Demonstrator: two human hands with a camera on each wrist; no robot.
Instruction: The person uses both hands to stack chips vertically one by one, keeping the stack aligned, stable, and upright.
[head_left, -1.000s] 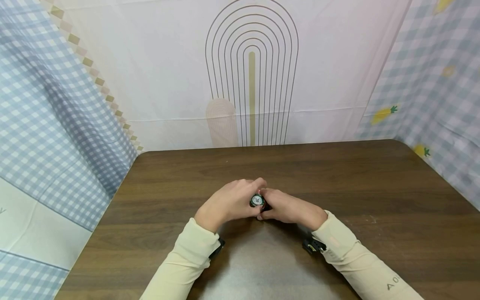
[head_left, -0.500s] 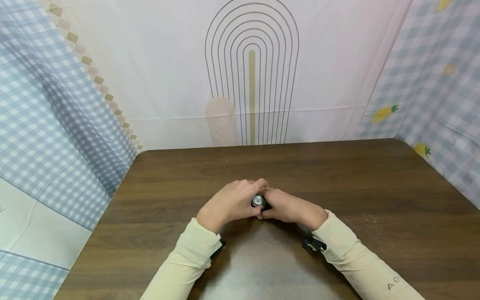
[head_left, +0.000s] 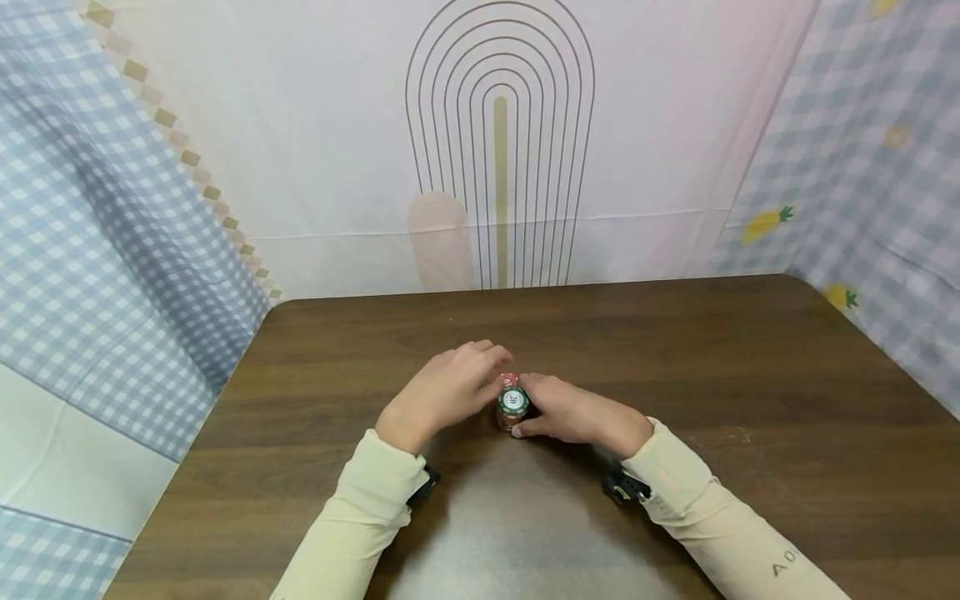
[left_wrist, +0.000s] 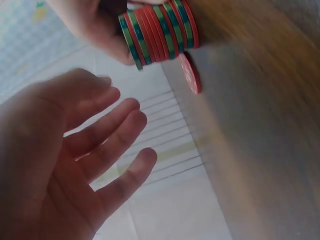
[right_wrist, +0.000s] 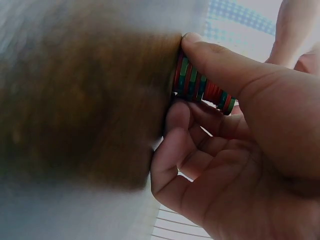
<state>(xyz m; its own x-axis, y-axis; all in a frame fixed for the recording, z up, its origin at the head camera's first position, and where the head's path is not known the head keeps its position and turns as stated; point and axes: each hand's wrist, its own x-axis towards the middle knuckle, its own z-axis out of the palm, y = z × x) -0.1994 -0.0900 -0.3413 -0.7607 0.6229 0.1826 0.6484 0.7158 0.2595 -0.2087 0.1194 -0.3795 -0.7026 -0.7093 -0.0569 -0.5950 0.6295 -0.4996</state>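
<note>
An upright stack of red and green poker chips (head_left: 513,403) stands mid-table, a green chip marked 20 on top. My right hand (head_left: 581,410) grips it low on its right side, thumb on the near side and fingers on the far side, also seen in the right wrist view on the chips (right_wrist: 192,80). To the left, my left hand (head_left: 444,393) is apart from the stack, fingers spread and holding nothing in the left wrist view. A single red chip (left_wrist: 190,74) lies flat on the table just behind the stack, partly hidden in the head view.
The brown wooden table (head_left: 637,350) stretches around the hands on all sides. Beyond its far edge hangs a white cloth (head_left: 337,167) with arch lines. Blue checked cloth (head_left: 127,200) hangs at the left, and more at the right.
My left hand has let go of the chip stack and moved left, its fingers opening. More of the stack and the red chip behind it now show. The right hand stays put.
</note>
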